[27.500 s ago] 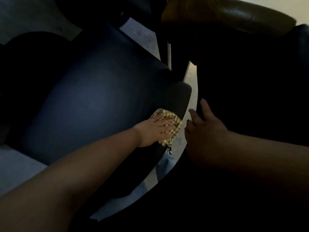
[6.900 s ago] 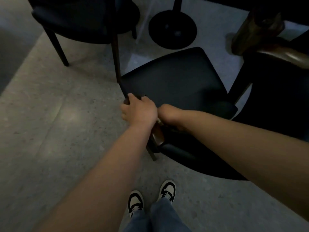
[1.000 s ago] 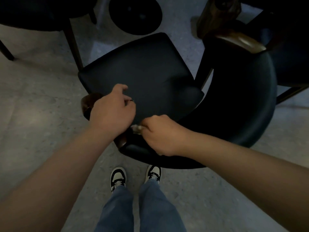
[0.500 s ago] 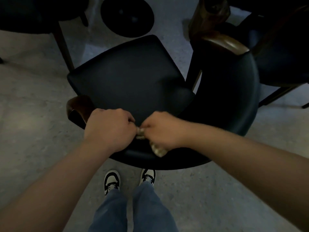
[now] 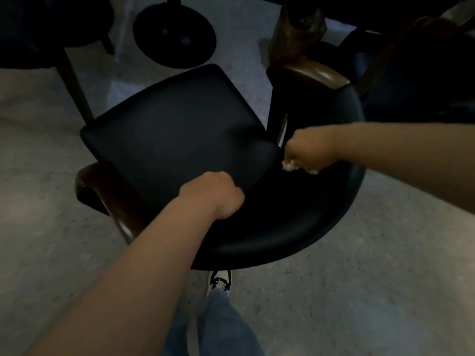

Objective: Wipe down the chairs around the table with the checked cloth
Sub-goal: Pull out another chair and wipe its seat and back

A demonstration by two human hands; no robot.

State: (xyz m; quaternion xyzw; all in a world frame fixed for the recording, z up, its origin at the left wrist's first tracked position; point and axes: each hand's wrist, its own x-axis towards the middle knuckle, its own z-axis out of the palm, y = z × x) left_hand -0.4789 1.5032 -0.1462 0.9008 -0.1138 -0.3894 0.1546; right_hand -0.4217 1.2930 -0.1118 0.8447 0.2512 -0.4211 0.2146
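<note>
A dark padded chair (image 5: 177, 129) with a curved backrest (image 5: 295, 232) and wooden arm ends stands right below me. My right hand (image 5: 308, 150) grips the bunched checked cloth (image 5: 291, 166) against the inner right side of the backrest; only a pale scrap of the cloth shows under the fist. My left hand (image 5: 216, 196) is curled over the backrest's top edge near the seat's rear; its fingers are hidden behind the knuckles.
A round black table base (image 5: 174, 34) stands on the grey floor beyond the seat. Another dark chair (image 5: 38, 32) is at the top left and one more (image 5: 424, 73) at the top right. My shoes and jeans (image 5: 218, 317) are just behind the chair.
My right hand has swept the cloth rightward along the backrest, away from my left hand. The hands were together at the middle of the backrest half a second ago.
</note>
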